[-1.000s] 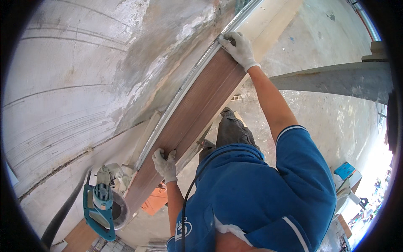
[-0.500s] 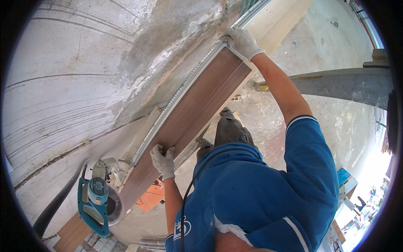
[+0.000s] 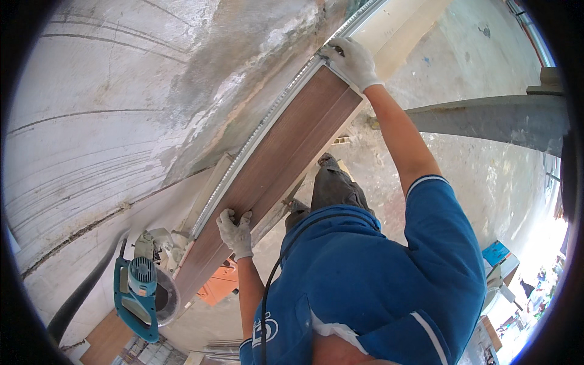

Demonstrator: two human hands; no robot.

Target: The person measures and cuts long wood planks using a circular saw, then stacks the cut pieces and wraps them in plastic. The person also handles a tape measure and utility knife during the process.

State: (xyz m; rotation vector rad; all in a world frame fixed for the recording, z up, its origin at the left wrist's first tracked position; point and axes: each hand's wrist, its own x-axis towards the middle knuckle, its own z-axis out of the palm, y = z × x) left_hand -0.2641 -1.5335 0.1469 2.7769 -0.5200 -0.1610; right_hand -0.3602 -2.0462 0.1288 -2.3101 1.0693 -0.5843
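Note:
A long brown wood-grain board (image 3: 286, 149) lies diagonally on a bench, its far edge along a toothed metal rail (image 3: 267, 115). My left hand (image 3: 236, 234), in a whitish work glove, is closed on the board's near side, thumb and fingers curled on its face. At the board's upper right end my right hand (image 3: 353, 62), gloved too, is bent over the rail by a light strip that crosses the board's end. Its fingers are closed there, and what they grip is mostly hidden. Beyond the board's lower end stands a teal miter saw (image 3: 137, 292) with a round guard.
A dark hose (image 3: 85, 292) runs behind the saw. An orange case (image 3: 218, 285) sits below the board. The stained wall (image 3: 109, 121) rises beyond the rail. A pale bench top (image 3: 404, 30) continues past my right hand, and a grey beam (image 3: 486, 118) stands at right.
My right hand and forearm have shifted slightly left along the board's end, and a dark gap now shows between its fingers. The left hand and board have hardly moved.

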